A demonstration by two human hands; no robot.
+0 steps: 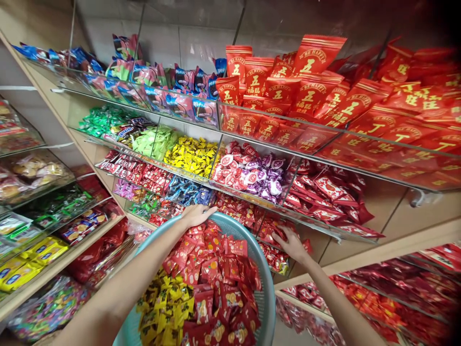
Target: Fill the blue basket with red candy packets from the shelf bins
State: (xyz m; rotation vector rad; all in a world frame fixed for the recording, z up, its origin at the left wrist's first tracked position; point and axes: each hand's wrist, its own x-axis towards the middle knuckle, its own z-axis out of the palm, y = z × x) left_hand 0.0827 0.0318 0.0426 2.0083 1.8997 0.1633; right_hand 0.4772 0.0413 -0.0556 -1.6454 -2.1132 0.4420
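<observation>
A teal plastic basket [266, 269] is in front of me, holding red candy packets [230, 269] and yellow-wrapped candies [163, 302]. My left hand [197, 216] grips its far rim, fingers bent over the edge. Past the basket's right side, my right hand [291, 242] reaches into a low shelf compartment. Its fingers are apart and slightly curled, touching the red candy packets [268, 228] there; nothing is visibly lifted in them.
Tiered clear-fronted shelves rise ahead, with yellow candies [192, 156], purple-wrapped candies [264, 175] and large red packets [317, 91]. A wooden shelf edge [378, 242] runs along the right. More shelves with bagged snacks [32, 259] stand on the left.
</observation>
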